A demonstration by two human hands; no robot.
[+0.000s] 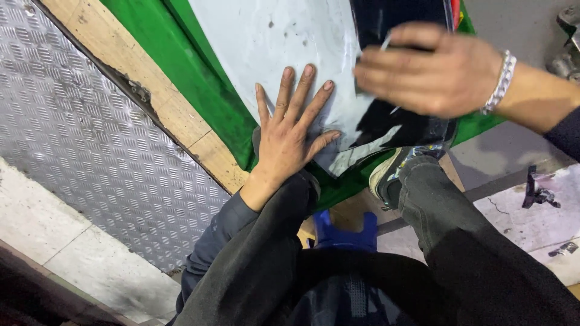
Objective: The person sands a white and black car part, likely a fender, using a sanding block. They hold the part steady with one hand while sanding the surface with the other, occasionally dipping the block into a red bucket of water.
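My left hand lies flat with fingers spread on a smooth grey panel that rests on a green cover. My right hand, with a silver bracelet on the wrist, hovers blurred over the panel's glossy black part. Its fingers are curled around something small and dark; a thin pale edge sticks out by the fingertips, and what it is I cannot tell. My knees and a shoe sit just below the panel.
A wooden beam runs diagonally beside a ribbed metal tread plate. A blue stool is under me. Small dark metal parts lie on the concrete floor at the right.
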